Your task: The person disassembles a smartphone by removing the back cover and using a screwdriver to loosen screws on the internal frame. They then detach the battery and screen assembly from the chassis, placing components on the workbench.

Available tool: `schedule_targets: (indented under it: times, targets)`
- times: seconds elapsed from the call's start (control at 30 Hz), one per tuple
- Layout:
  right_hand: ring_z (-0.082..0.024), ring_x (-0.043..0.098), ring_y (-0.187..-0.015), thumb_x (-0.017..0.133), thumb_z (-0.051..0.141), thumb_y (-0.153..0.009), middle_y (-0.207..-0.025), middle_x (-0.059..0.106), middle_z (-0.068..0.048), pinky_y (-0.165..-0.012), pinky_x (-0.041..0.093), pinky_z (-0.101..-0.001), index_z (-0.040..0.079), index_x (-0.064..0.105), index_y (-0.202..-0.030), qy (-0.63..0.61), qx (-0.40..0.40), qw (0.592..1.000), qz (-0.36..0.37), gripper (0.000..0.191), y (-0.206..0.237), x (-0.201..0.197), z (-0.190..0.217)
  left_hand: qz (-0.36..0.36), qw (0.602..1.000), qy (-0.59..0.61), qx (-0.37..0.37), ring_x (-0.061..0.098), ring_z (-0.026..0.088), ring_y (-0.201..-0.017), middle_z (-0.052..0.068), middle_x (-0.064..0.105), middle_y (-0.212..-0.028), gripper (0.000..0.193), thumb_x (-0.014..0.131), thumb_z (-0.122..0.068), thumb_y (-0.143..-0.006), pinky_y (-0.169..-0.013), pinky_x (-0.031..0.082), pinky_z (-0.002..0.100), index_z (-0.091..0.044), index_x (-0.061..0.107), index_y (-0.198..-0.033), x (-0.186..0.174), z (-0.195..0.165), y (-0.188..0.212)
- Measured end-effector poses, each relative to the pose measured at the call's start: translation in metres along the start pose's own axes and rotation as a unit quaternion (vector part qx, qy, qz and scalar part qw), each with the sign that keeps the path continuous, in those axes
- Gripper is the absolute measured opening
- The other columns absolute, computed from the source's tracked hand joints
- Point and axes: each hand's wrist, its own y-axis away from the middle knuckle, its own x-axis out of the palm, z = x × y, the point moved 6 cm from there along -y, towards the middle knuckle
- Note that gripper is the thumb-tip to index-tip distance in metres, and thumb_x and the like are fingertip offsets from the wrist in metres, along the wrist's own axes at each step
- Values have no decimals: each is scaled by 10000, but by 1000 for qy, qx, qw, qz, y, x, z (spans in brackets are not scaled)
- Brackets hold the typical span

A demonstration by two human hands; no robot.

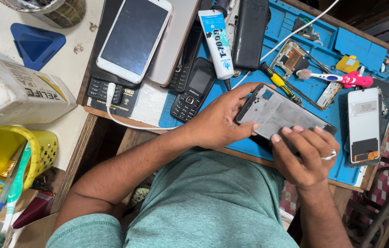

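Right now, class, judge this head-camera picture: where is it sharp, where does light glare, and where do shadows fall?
Head view: sharp on both hands and the grey metal phone frame that the left hand and right hand grip; soft, even daylight; pale sheen on the white smartphone's dark screen; deep shadow beneath the wooden bench edge; straight edges bow slightly towards the corners.

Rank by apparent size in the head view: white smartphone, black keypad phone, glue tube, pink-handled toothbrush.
1. White smartphone, clearly largest.
2. Black keypad phone and glue tube: similar length; the phone is wider, so probably second, but it is close.
3. Pink-handled toothbrush, thinnest and smallest.
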Motion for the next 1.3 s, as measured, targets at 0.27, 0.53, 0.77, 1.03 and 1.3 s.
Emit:
schedule_targets:
  times: [0.27,0.53,0.77,1.03,1.3]
  targets:
    - [-170,567,-1114,752,424,-931,-1182,587,-83,-926,485,-306,11,538,-1251,-236,243,935,-105,564,-1,-13,-46,7,998,65,3,625,181,-1262,116,583,-1354,729,610,77,-952,-985,640,340,-38,285,-1594,0,-1,0]
    - [-162,646,-771,894,83,-892,-959,693,-104,-653,500,-213,-3,663,-984,-272,350,893,-78,263,61,-18,-75,54,969,-212,112,645,250,-1400,116,634,-1490,626,590,96,-975,-1194,513,392,-119,471,-1551,8,-40,9]
    - [-235,721,-903,936,29,-896,-1046,627,-116,-743,624,-291,79,641,-912,-124,201,957,-171,300,72,-33,-54,55,923,-297,239,548,332,-1404,172,523,-1490,646,791,-133,-919,-1208,486,410,-140,458,-1472,23,-65,9]
    - [-232,689,-914,941,31,-831,-1097,534,-120,-750,639,-327,96,657,-880,-133,199,947,-213,296,80,-30,-55,129,934,-327,62,682,317,-1257,174,647,-1397,699,625,-60,-951,-1080,562,418,-108,372,-1600,6,-46,3]
    - [-201,662,-856,937,-11,-803,-1070,549,-123,-721,604,-300,85,630,-877,-144,200,945,-215,330,67,-36,-58,190,981,0,-35,711,243,-1208,220,714,-1330,511,427,-125,-989,-1073,578,341,59,582,-1440,4,-10,2]
